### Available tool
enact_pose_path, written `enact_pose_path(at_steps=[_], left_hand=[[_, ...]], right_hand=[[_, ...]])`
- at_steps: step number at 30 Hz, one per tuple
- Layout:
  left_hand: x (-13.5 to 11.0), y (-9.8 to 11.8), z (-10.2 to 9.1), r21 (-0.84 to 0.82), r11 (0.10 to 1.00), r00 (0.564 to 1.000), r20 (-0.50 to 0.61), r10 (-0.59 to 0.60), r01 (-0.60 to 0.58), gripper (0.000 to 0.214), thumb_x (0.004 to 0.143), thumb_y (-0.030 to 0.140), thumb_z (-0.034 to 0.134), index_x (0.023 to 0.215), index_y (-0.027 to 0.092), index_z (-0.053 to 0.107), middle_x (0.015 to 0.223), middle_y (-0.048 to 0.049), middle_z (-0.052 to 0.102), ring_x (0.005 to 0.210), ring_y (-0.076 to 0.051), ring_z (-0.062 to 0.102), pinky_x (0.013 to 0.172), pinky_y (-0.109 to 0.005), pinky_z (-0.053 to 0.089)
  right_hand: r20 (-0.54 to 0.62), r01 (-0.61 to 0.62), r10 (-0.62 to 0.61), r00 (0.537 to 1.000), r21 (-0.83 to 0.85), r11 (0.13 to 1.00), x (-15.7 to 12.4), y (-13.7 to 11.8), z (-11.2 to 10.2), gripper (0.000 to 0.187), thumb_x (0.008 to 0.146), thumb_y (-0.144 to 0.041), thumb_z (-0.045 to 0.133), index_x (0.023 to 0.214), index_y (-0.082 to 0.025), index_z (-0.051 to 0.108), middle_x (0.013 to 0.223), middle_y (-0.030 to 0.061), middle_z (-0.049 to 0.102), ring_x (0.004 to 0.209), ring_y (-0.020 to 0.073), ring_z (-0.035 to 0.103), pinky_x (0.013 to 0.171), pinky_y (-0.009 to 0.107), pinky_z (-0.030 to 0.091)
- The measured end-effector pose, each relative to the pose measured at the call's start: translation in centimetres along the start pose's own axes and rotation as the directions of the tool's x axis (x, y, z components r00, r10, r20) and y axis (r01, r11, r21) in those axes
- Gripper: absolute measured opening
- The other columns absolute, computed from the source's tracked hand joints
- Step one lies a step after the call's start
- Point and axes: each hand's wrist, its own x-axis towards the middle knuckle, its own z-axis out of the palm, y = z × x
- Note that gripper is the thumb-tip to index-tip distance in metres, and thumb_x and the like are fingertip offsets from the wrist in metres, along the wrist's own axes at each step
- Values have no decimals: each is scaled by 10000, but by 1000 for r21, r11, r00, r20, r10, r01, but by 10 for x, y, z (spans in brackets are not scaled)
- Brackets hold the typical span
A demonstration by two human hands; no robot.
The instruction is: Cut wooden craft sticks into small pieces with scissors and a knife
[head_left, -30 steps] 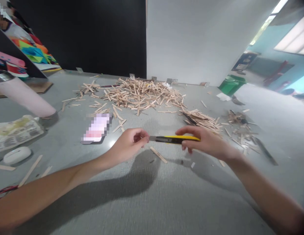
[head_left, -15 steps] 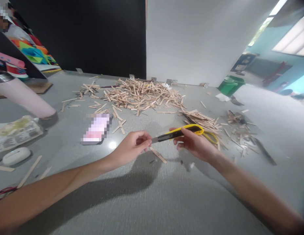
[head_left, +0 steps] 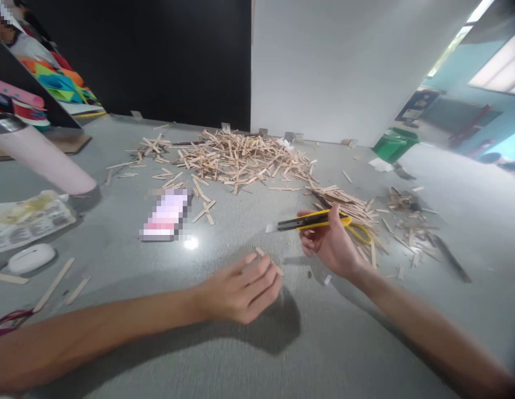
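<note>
My right hand [head_left: 330,244] grips a yellow and black utility knife [head_left: 311,221] above the grey table [head_left: 257,343], its blade end pointing left. A yellow loop trails from the knife's right end. My left hand [head_left: 243,288] lies low on the table with its fingers stretched out and close together, fingertips over a single wooden craft stick [head_left: 269,260]. The left hand holds nothing that I can see. A large heap of craft sticks [head_left: 241,158] lies further back.
A phone [head_left: 166,213] lies left of centre. A pink tumbler [head_left: 41,158], a white mouse [head_left: 31,257] and a printed packet [head_left: 29,213] are at the left. Smaller stick piles [head_left: 344,202] and scraps [head_left: 407,221] lie at the right; a green bin [head_left: 392,144] stands behind.
My left hand let go of the knife's blade tip and dropped to the table onto the lone stick. My right hand lifted the knife slightly right and away.
</note>
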Motion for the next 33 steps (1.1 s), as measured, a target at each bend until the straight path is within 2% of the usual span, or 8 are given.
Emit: enact_pose_path(at_steps=[3,6,9,12,15,20,27,33], left_hand=[[-3,23,5,28,931,897,259,-358,363,244,1052,132,557,1232,81,715,1186,-180,780,1139,-332,718,985,-481,542],[-8,43,9,39,864,760,458,-461,501,439,1105,295,528,1451,38,610,1464,-275,662,1305,-426,659,1033,-575,516],[-12,53,10,42,821,698,503,-510,570,472,1131,309,459,1497,34,572,1565,-296,577,1395,-456,601,1101,-628,466],[-13,55,9,-25,814,703,520,-485,580,496,1146,355,418,1546,86,534,1656,-274,483,1503,-461,498,1176,-656,402],[-13,51,10,-101,817,718,547,-430,567,525,1144,417,426,1572,124,504,1675,-257,461,1555,-472,427,1217,-698,341],[-15,49,14,-143,816,734,541,-409,560,494,1133,394,452,1543,129,527,1630,-255,512,1537,-478,450,1224,-715,346],[-18,51,17,-202,838,799,474,-370,508,468,1106,277,440,1518,74,536,1561,-296,565,1509,-473,498,1216,-697,419],[-18,51,17,-244,834,832,409,-375,496,437,1062,212,493,1461,49,570,1519,-319,595,1474,-486,541,1178,-685,486]], right_hand=[[-51,-7,0,999,-128,992,-1,0,1,601,734,-716,882,961,-189,702,589,-47,561,428,101,422,360,222,379],[-65,33,-48,997,-213,976,-2,1,3,482,721,-531,952,874,-218,620,507,-113,447,385,65,344,349,180,336],[-33,-23,15,999,-245,969,-2,6,2,463,820,-612,820,959,-199,666,519,-66,554,377,97,448,338,197,379],[32,-28,41,999,-348,937,-1,12,0,487,838,-628,802,964,-174,678,664,33,719,447,142,602,361,224,459],[67,92,-69,995,-448,889,-2,20,-2,410,843,-523,862,859,-206,603,527,-53,616,390,105,527,377,204,463],[25,76,-74,997,-529,845,-11,37,-3,467,970,-632,684,1114,-188,663,681,1,721,444,140,623,412,242,510],[186,313,-297,937,-825,471,-28,45,2,155,975,-364,748,961,-211,731,768,15,735,660,153,682,626,256,533],[280,372,-266,922,-831,414,-30,47,4,184,1028,-282,650,942,-189,783,719,10,754,592,134,680,603,249,513]])
